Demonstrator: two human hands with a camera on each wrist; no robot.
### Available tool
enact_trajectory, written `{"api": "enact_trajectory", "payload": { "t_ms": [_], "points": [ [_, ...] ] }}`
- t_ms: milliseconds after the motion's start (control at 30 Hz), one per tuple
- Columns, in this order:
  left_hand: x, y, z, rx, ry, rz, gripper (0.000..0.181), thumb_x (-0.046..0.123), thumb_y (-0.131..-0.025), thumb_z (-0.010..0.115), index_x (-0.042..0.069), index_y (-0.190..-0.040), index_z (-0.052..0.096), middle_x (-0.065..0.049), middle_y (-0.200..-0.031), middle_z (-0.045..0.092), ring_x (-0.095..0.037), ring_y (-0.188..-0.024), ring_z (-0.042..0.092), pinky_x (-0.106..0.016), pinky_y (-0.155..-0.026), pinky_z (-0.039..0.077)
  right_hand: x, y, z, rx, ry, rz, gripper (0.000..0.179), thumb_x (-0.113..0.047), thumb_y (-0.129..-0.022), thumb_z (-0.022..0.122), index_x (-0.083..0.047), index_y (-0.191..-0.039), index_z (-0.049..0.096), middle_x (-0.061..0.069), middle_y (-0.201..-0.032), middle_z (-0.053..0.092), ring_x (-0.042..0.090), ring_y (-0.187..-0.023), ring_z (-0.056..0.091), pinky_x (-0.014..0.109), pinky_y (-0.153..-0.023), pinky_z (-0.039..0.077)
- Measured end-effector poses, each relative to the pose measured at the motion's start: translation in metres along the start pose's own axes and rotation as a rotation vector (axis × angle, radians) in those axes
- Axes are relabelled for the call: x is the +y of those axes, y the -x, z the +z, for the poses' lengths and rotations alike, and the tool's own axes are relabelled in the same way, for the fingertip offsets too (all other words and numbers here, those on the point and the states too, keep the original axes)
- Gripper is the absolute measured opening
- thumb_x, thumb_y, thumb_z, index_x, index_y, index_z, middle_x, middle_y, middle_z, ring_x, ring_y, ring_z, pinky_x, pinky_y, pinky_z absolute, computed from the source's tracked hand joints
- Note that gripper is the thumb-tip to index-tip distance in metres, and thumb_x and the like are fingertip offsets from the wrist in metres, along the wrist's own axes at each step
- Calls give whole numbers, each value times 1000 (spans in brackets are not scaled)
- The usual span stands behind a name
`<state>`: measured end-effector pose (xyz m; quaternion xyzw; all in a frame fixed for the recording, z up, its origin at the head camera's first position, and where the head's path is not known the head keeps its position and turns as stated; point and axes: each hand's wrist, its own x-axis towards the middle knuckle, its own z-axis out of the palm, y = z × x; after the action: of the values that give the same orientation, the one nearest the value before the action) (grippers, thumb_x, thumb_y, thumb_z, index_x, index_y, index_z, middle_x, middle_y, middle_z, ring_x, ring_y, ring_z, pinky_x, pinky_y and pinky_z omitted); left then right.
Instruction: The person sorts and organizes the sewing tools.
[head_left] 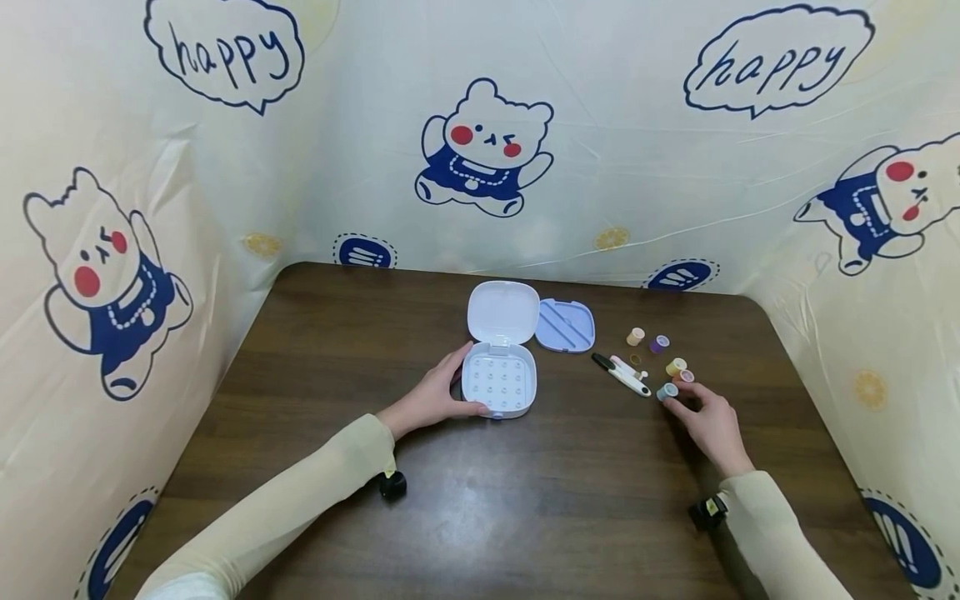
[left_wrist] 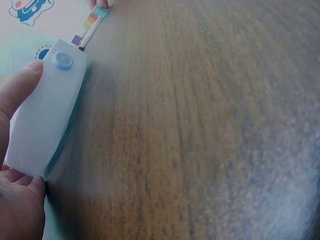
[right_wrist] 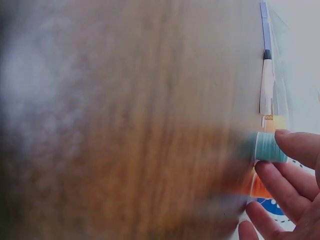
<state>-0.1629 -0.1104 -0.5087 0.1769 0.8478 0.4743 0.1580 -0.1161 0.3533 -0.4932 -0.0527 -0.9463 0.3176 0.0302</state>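
My left hand grips a small white sewing kit box from its left side, thumb at the front and fingers behind. The box's hinged lid stands open toward the back, and short pegs line the inside. In the left wrist view a round latch button shows on the box's front wall. On the right, my right hand pinches a teal thread spool between thumb and forefinger. Just beyond it in the head view are a pink-orange spool and a yellow spool.
Right of the lid lies a lilac divided tray. A black-and-white pen-like tool lies between box and spools. Behind are a purple spool, a beige spool and a small ring. A printed curtain surrounds the brown table.
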Motion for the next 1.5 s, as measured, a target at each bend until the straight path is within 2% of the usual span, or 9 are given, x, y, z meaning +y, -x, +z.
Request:
{"api": "enact_trajectory", "payload": {
  "t_ms": [300,767,933,1167,1333,1500],
  "points": [
    [2,0,-1,2,2,13,119,37,-80,92,10,-167,16,-16,-170,24,-30,-154,32,-45,-123,31,-2,-5,1,-5,11,15,38,-24,-98,73,3,-124,68,26,-115,71,44,-108,61,56,-92,45],
    [1,1,0,3,-1,-9,118,37,-81,92,12,-168,17,-15,-170,24,-29,-154,32,-45,-123,31,-6,-3,2,-6,-4,46,36,-23,-99,73,4,-123,67,27,-116,71,46,-115,60,59,-97,43],
    [2,1,0,-1,5,-11,118,38,-81,92,12,-168,16,-15,-170,23,-30,-154,32,-46,-123,31,-7,-2,1,-2,-10,57,36,-22,-98,73,4,-122,67,27,-116,71,46,-114,59,57,-96,43],
    [3,1,-1,-11,4,-11,118,37,-81,92,12,-168,16,-15,-170,23,-30,-154,31,-45,-124,30,-10,1,-2,29,-2,49,34,-22,-98,74,2,-121,69,27,-116,72,46,-114,61,50,-89,43],
    [3,1,-3,-13,1,4,118,36,-81,92,10,-168,16,-18,-170,23,-31,-154,31,-46,-124,30,-19,2,-5,38,-15,39,35,-22,-99,74,2,-123,69,29,-122,70,47,-119,60,54,-91,46],
    [3,1,-3,-12,2,6,118,36,-81,92,9,-167,16,-18,-170,23,-31,-154,31,-46,-124,30,-30,2,-6,52,-14,-20,33,-21,-98,75,1,-122,70,27,-117,72,44,-112,64,46,-83,47]
  ]
}}
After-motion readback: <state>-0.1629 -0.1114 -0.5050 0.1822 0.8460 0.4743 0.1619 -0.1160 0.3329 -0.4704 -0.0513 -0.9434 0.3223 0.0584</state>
